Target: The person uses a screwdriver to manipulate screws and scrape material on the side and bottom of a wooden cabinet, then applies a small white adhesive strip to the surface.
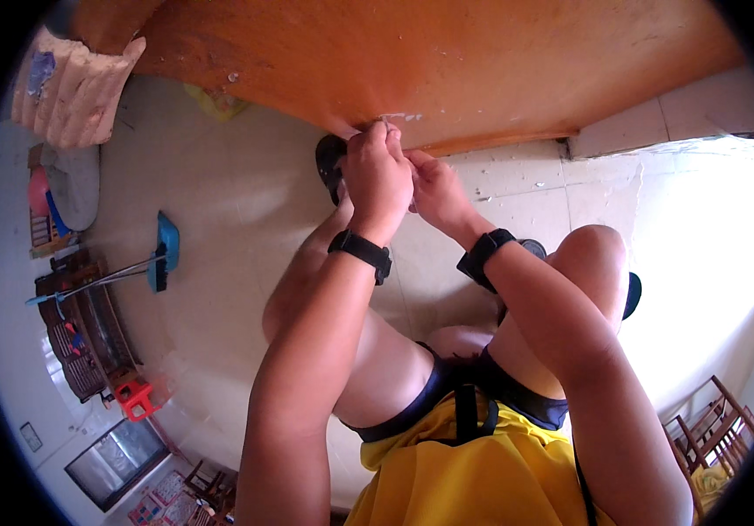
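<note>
At close work on orange-brown wooden panel (482, 66), 12 o'clock, near lower edge, just beside pale scuffs (407, 117). Holding fingers curled on left hand (378, 171) and right hand (441, 195); cannot tell whether gripping anything. Apparently fine edge work; next, probably calls for steady fingertips.

Brown panel (482, 70) blocking ahead, bent knee (594, 250) at right, room leftward over floor (219, 193) (dustpan (167, 237) beyond)

Panel (447, 61): across the front
Left hand (378, 171): at the panel's edge
Right hand (438, 191): just beside the left
Dustpan (167, 241): on the floor (219, 202), left
Stool (136, 399): left, farther back
Chair (714, 430): right, rear
</note>
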{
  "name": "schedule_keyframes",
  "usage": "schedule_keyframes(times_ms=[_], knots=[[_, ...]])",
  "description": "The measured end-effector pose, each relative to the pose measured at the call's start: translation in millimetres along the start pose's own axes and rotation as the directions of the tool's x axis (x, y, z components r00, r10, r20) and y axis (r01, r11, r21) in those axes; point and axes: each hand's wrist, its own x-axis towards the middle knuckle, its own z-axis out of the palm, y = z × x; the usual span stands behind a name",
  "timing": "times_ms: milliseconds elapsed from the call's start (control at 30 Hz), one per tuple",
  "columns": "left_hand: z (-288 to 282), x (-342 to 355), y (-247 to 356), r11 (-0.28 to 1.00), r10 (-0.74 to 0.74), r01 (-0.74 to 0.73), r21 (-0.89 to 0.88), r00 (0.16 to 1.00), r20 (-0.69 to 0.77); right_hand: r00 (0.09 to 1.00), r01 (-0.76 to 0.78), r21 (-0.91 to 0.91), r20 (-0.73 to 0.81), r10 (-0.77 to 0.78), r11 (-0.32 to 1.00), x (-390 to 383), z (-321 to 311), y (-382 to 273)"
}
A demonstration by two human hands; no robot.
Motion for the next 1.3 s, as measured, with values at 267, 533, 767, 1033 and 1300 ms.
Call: schedule_keyframes(times_ms=[267,533,767,1033,1300], knots=[[-2.5,1.0,5.9,0.997,-0.073,0.073,-0.019,0.997,-0.011,0.980,0.171,-0.138,-0.079,-0.183,0.976,1.1,1.0,-4.4],[-0.5,-1.2,0.2,0.998,-0.044,0.041,0.055,0.998,0.042,0.997,0.048,-0.125,-0.057,-0.055,0.991,-1.4,-0.9,-5.9],[-2.2,1.6,9.6,0.990,-0.063,0.056,-0.128,0.997,-0.049,0.988,0.124,-0.076,-0.082,-0.130,0.989,1.2,2.2,-6.2],[3.3,1.6,3.5,0.999,-0.028,0.028,-0.019,1.000,0.007,0.998,0.039,-0.041,-0.040,-0.040,0.998,2.0,1.6,8.6],[-1.6,4.6,5.9,0.999,-0.038,0.038,-0.001,0.999,0.012,0.984,0.142,-0.113,-0.088,-0.153,0.983,3.5,-2.4,0.8]])
